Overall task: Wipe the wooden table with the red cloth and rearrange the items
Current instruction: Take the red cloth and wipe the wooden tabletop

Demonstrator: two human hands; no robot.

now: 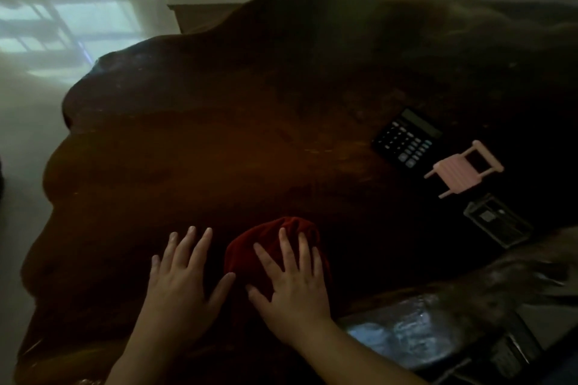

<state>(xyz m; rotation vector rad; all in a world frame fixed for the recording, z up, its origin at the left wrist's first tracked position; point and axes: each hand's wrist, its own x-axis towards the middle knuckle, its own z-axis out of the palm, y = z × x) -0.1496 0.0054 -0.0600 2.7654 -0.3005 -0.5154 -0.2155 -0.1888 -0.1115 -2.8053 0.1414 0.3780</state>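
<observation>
Right hand (pixel 292 275), fingers spread wide and pressed flat, pins the red cloth (pixel 275 247) to the tabletop (pixel 187 150) at about 6 o'clock; nothing is gripped. Left hand (pixel 184 272), equally wide and flat, rests empty on bare wood just beside the cloth at 7 o'clock. The cloth is bunched into a soft, rounded, velvety mound. The tabletop is a dark, glossy slab with a wavy, irregular edge and visible grain. At 3 o'clock lie a black calculator (pixel 406 139) with pale keys, a pink toy chair (pixel 463 169) of ribbed plastic tipped on its side, and a clear-edged dark box (pixel 497 219), close together. To wipe well, the palm should probably keep even pressure and sweep in overlapping strokes along the grain, with the cloth spread flatter for wider contact
</observation>
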